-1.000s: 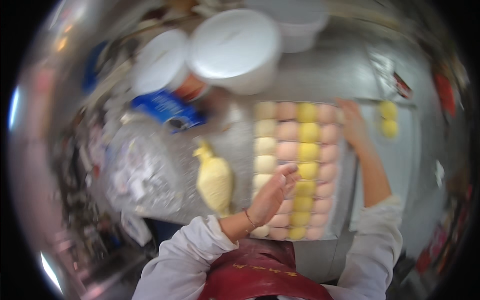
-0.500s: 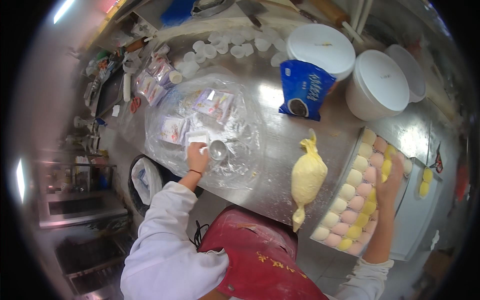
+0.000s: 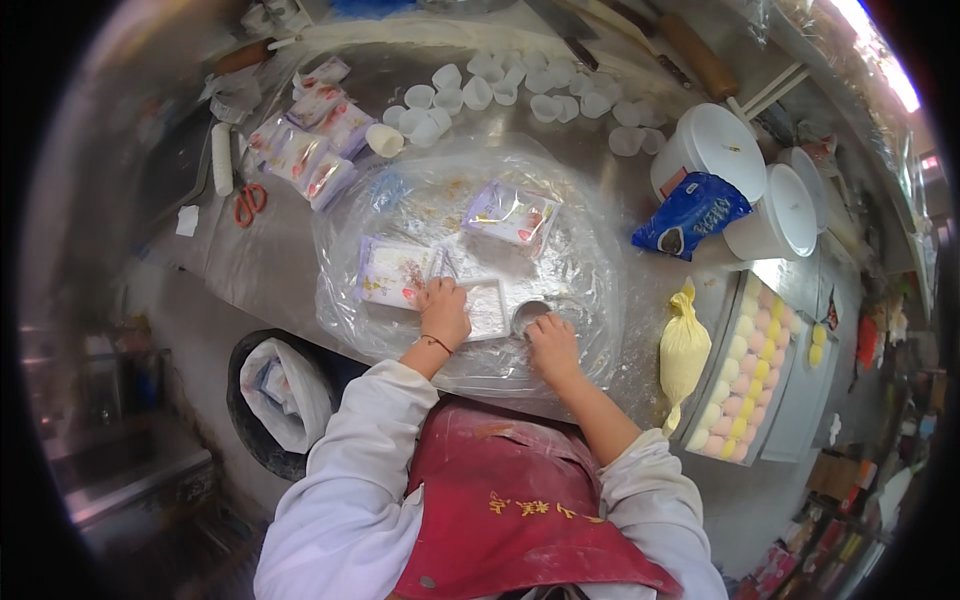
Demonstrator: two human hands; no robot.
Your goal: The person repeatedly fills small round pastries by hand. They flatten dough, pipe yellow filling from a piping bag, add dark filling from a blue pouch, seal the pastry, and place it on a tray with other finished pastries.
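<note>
My left hand (image 3: 443, 310) is closed at the left rim of a small white square tray (image 3: 503, 290), which has white powder in it. Right beside the tray, the fingers of my right hand (image 3: 555, 347) are bent over the near edge of a small round metal cup (image 3: 520, 318); my fingertips are partly hidden there. Both vessels rest on a crumpled clear plastic sheet (image 3: 345, 325) dusted with white powder. A purple-and-white packet (image 3: 392, 268) lies just behind my left hand, and a similar packet (image 3: 512, 213) lies farther back.
White plastic cups (image 3: 477, 94) are scattered at the back. Packets (image 3: 305, 150) and red scissors (image 3: 248, 205) lie left. To the right are a blue bag (image 3: 692, 213), white tubs (image 3: 722, 150), a filled piping bag (image 3: 684, 350) and a tray of coloured balls (image 3: 742, 375). A lined bin (image 3: 285, 395) stands front left.
My right hand has left the tray of coloured balls and come left to the metal cup. My left hand stays at the white tray. The whole view has turned.
</note>
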